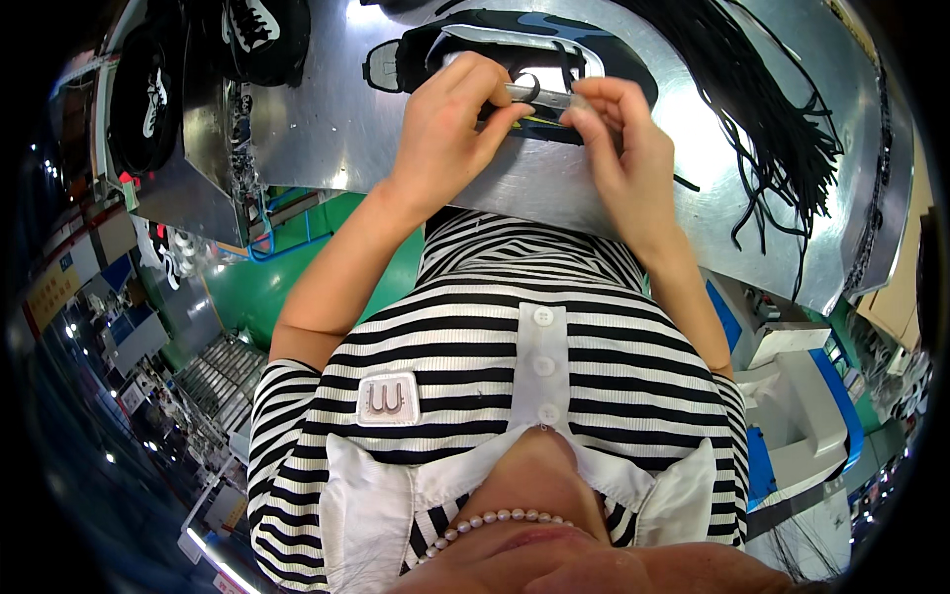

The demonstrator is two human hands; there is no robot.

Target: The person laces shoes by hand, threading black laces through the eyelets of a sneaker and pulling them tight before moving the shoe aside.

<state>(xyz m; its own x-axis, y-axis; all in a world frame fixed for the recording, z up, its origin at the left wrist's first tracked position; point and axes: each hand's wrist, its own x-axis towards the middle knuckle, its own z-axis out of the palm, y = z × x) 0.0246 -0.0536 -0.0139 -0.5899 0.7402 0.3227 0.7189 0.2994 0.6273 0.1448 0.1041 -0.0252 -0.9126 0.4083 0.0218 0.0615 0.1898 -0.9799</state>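
A dark shoe (618,61) with a pale lining lies on its side on the metal table (341,148), its heel tab to the left. My left hand (447,127) is closed, thumb and forefinger pinching the grey lace edge of the shoe. A short black shoelace (535,85) curves through this edge between my hands. My right hand (630,148) pinches at the other end of the edge, where a black lace strand runs down to the fingertips. Exactly what lies between those fingertips is partly hidden.
A thick bundle of black laces (757,94) hangs across the table's right side. Black shoes with white laces (252,35) stand at the far left, past a raised metal edge. Below the table are a green floor (287,272) and a grey-and-blue bin (792,416).
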